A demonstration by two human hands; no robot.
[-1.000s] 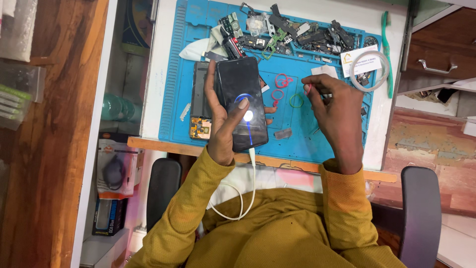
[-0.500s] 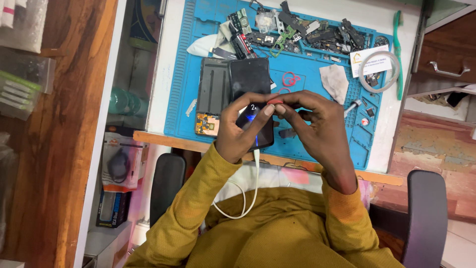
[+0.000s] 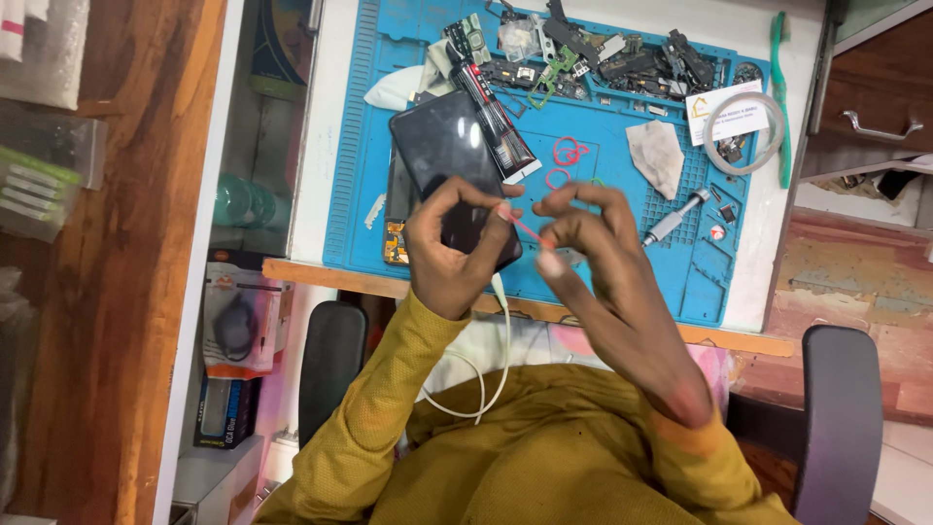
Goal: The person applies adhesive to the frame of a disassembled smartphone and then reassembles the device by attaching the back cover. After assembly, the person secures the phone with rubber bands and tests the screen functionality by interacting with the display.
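Head view: black smartphone (image 3: 455, 175) sits mid-frame, tilted, lower end gripped by the left hand (image 3: 449, 255), upper end over the blue repair mat (image 3: 603, 253). It looks like a rigid slab with a glossy glass face, so probably slippery and crack-prone; best held by the side edges, not pressed on the glass. A white cable (image 3: 486, 374) runs from its lower end down over the person's yellow sleeve.

Left hand fingers are curled shut around the phone's lower edge, thumb and forefinger pinching one end of a thin pink rubber band (image 3: 525, 229). Right hand (image 3: 593, 238), just right of centre, has its fingertips pinched closed on the other end of that band, remaining fingers loosely bent. The band looks stretched taut between the two hands; it is light, soft and elastic, so likely to snap back if released.

More red bands (image 3: 567, 153) lie on the mat above the hands. Upper frame: a heap of dismantled phone parts (image 3: 593, 53). Right of the hands: a grey cloth (image 3: 656, 156), a small screwdriver (image 3: 673, 218), a tape roll (image 3: 743, 119) and a green toothbrush (image 3: 780, 92) at the mat's right edge.
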